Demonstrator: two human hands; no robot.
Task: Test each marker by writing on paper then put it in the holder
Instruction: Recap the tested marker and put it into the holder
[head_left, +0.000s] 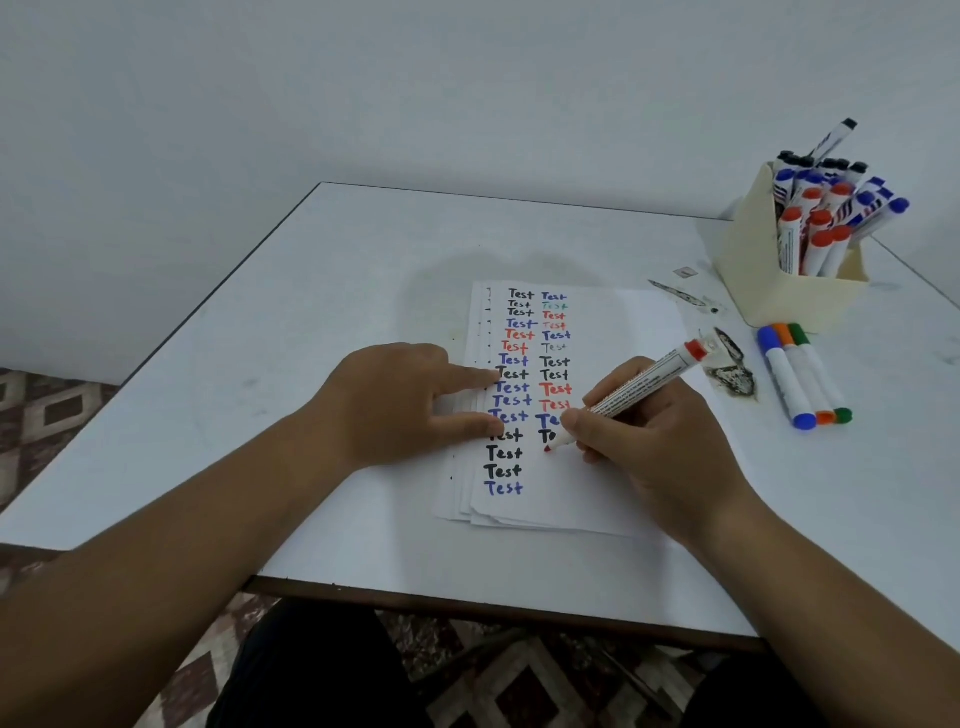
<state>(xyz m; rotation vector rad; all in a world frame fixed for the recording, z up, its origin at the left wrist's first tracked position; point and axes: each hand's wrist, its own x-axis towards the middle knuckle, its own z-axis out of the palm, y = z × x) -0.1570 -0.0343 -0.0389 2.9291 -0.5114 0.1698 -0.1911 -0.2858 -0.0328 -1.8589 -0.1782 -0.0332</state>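
At the centre of the frame, the right hand (644, 441) grips a red marker (631, 397), its tip touching the paper (597, 499) below two columns of "Test" words. The left hand (395, 405) presses flat on the paper's left edge. At upper right a cream holder (779, 291) full of markers stands on the white worktop (311, 322), three loose markers (800, 379) lying just below it.

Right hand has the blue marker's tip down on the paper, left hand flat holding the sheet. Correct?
Not quite: the head view shows a red marker, not blue. The right hand has its tip on the paper, and the left hand holds the sheet flat.
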